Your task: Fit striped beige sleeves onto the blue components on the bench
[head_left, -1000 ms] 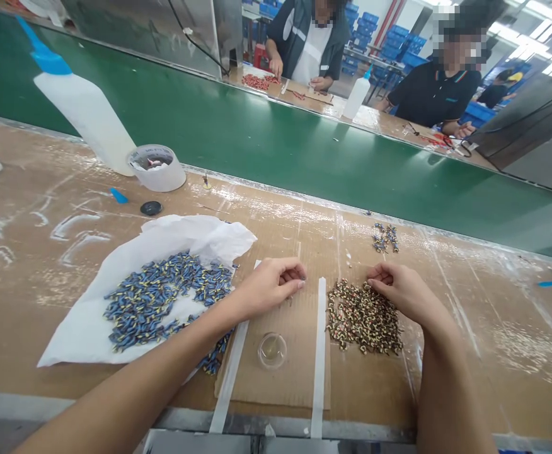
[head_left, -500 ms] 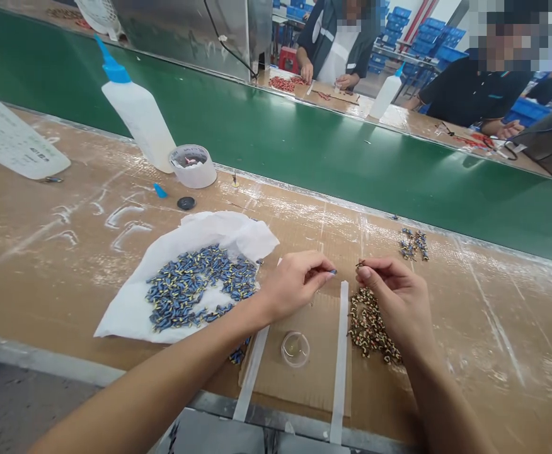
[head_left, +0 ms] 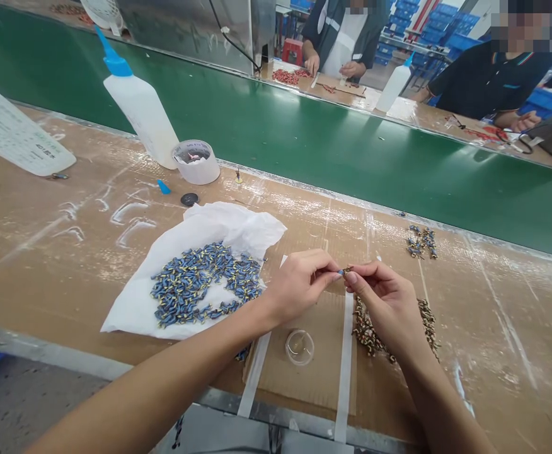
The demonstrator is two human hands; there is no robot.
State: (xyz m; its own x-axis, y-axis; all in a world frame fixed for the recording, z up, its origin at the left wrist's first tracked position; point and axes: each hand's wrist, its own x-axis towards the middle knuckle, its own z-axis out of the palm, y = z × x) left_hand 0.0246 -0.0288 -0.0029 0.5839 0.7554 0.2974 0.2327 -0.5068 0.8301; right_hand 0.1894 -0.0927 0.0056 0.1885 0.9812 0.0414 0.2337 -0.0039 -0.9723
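Note:
My left hand (head_left: 302,280) pinches a small blue piece (head_left: 341,272) at its fingertips. Against it, my right hand (head_left: 387,299) pinches a small brown and cream piece (head_left: 347,269); the two pieces meet between my hands. Below them, a small clear round dish (head_left: 299,347) stands on a cardboard pad (head_left: 276,384) edged with white tape strips. Many blue and yellow pieces (head_left: 181,287) lie on white paper (head_left: 132,309) to the left. A pile of brown and cream pieces (head_left: 373,331) is partly hidden behind my right hand.
A blue-capped white bottle (head_left: 143,120), a tape roll (head_left: 200,170), a black disc (head_left: 189,199) and a blue cap (head_left: 163,186) stand at the back left. A small group of pieces (head_left: 421,241) lies at the right. Beyond the green belt (head_left: 276,135), two people sit working.
My hands have come together, so the blue piece now meets the brown piece. The view has shifted slightly.

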